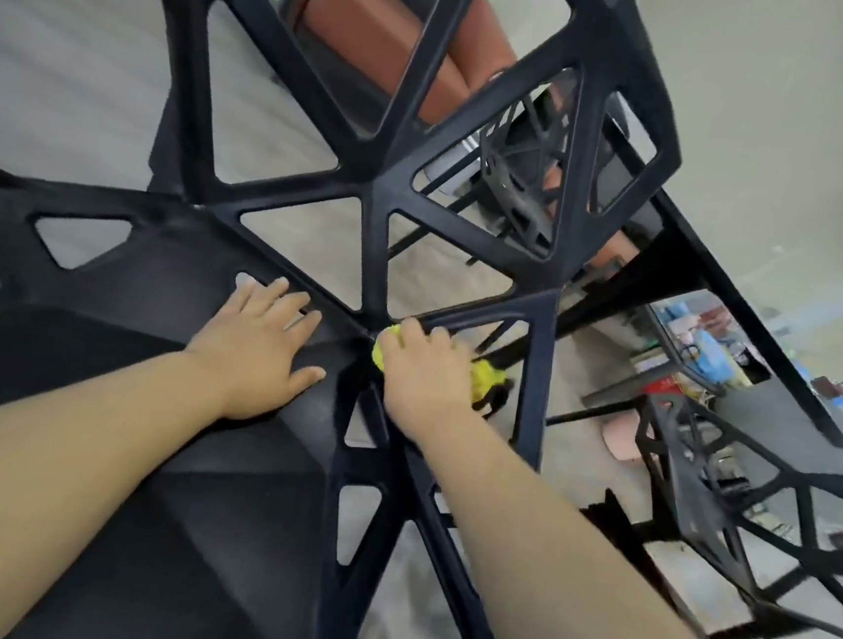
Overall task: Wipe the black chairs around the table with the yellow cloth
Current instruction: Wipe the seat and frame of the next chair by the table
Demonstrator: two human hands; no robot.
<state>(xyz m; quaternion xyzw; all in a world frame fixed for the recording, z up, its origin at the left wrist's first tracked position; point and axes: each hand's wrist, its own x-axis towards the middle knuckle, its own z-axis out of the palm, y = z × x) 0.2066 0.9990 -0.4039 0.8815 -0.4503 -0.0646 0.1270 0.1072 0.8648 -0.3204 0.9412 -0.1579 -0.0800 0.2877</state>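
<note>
Softness defines the yellow cloth: light and bunched, it should crumple into any gap. The right hand grips it in curled fingers and presses it onto a strut junction of the nearest black chair. That chair looks stiff and smooth, probably moulded plastic, and is best steadied at its solid seat, where the left hand rests flat, fingers spread, holding nothing. I count one cloth and three black lattice chairs: the near one, a second chair beside the table, and a third chair seen through the openings.
</note>
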